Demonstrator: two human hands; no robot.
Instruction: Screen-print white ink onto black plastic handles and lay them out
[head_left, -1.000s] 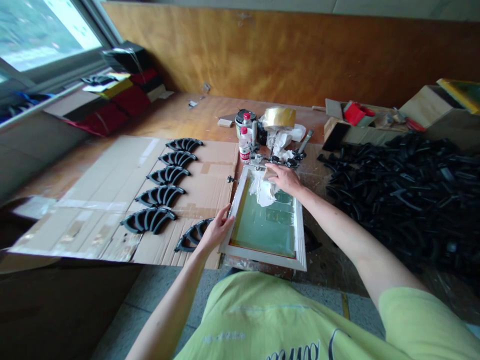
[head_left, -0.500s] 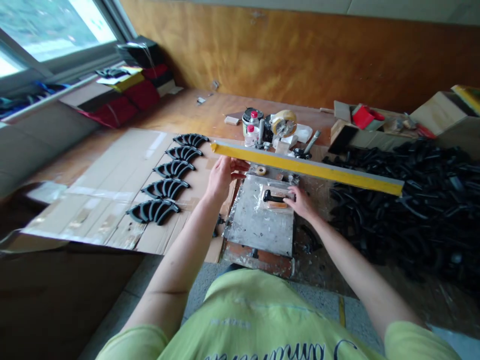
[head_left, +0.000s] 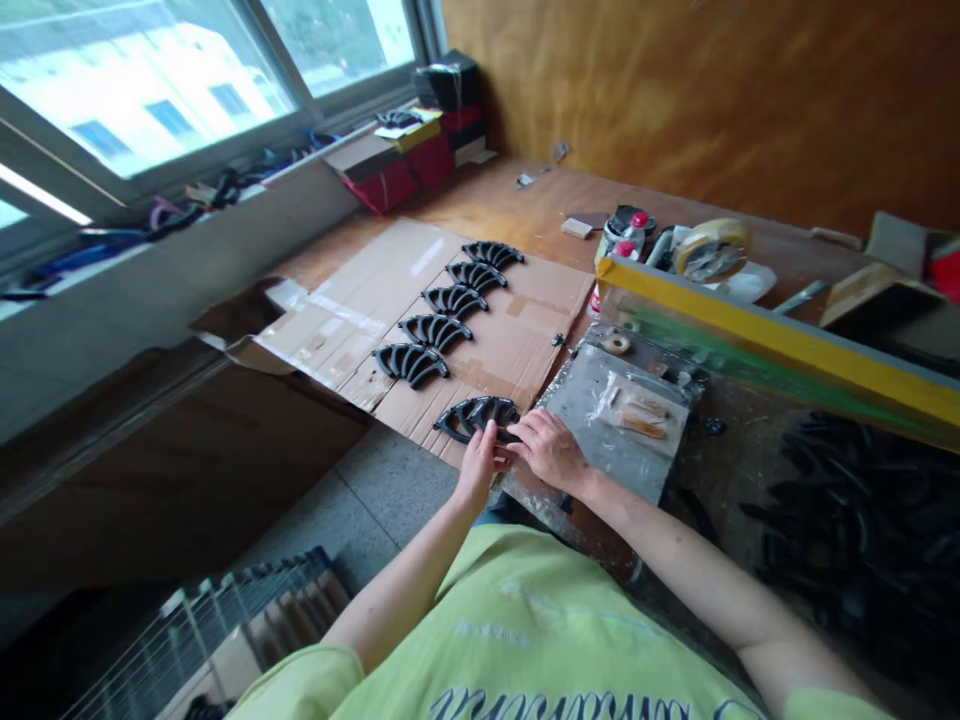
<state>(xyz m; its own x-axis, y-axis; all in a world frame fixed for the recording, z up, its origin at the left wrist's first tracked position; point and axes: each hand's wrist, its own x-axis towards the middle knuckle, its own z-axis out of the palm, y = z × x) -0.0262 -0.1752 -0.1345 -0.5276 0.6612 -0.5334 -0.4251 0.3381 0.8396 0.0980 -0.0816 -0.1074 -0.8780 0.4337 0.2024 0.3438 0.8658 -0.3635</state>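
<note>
Fan of curved black pieces at the near right corner of the cardboard sheet

Close in at the right end of the fan: left hand, thumb raised, fingers bent; just beside, right hand, fingers curled in toward the left fingertips. Cannot tell whether gripping a piece or merely touching, with the contact hidden behind knuckles.

To handle well here, by judgement: keep pressure light, steady with the left fingers and make fine shifts with the right, lift rather than drag, match each curve to its neighbour, hold by the ends and spare the broad faces.

Black pieces glossy, slim and bowed, probably moulded plastic, with gaps between like ribs. Farther back on the cardboard, a row of five similar fans, stretching toward the far edge. Cardboard brown, creased, patched with shiny tape, laid over a smooth wooden surface. Right of the cardboard, a scuffed grey plate bearing orange-brown strips. Tilted up above its far right corner, a yellow-edged frame with a translucent green sheet.
</note>
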